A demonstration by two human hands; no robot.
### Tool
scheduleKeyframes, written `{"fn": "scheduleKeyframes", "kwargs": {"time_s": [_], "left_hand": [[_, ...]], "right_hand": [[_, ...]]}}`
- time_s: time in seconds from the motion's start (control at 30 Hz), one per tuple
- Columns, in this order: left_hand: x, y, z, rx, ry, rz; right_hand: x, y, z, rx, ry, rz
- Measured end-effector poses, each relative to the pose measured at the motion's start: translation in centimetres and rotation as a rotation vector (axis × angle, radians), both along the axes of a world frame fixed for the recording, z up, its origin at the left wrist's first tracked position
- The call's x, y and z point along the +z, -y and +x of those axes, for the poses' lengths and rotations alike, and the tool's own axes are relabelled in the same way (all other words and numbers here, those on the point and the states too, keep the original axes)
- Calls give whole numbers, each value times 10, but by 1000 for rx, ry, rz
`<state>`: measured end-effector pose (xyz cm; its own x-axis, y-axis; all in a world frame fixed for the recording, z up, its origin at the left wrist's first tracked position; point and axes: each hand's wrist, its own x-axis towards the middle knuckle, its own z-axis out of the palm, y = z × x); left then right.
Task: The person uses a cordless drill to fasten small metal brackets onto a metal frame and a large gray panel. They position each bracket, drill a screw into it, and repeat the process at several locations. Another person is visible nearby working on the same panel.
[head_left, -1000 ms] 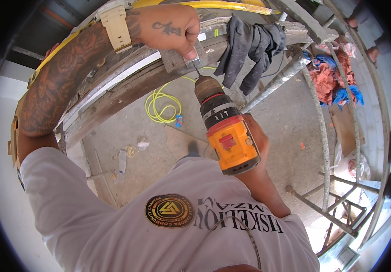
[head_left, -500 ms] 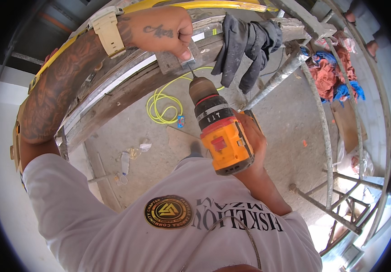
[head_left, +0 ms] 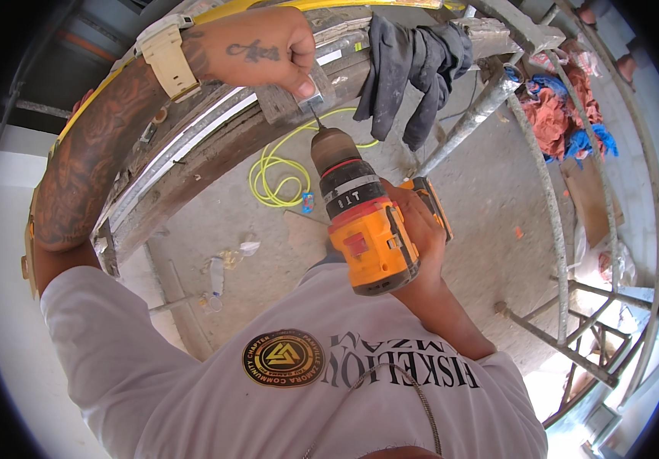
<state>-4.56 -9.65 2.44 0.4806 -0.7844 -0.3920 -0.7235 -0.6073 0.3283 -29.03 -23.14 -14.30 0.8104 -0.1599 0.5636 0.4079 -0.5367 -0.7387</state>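
The drill [head_left: 374, 243] shifted leftward, right hand [head_left: 419, 228] gripping it, left hand [head_left: 272, 50] pinching metal piece [head_left: 312, 100] near dark cloth [head_left: 402, 76].

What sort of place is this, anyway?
Probably a construction or renovation site: grey tubular metal scaffolding, a dusty grey concrete floor, and an orange-and-black cordless drill in the right hand.

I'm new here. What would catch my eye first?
Probably the orange and black drill in the right hand, near the centre, its bit aimed at a small metal piece held by the left hand above. Right of that, dark cloth drapes over a wooden beam; below, a yellow-green cord lies looped on the floor.
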Motion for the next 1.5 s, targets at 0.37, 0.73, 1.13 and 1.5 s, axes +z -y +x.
{"fn": "scheduleKeyframes", "kwargs": {"time_s": [0.37,0.73,1.13,1.5], "left_hand": [[-4,0,2,7,7,-6],[-4,-1,0,-8,36,0],[-4,-3,-1,22,42,-13],[-4,-2,-1,-14,50,-5]], "right_hand": [[-2,-4,0,-53,-23,-1],[-6,3,-1,33,36,7],[-15,-2,3,27,83,32],[-23,-9,7,-9,71,82]]}}
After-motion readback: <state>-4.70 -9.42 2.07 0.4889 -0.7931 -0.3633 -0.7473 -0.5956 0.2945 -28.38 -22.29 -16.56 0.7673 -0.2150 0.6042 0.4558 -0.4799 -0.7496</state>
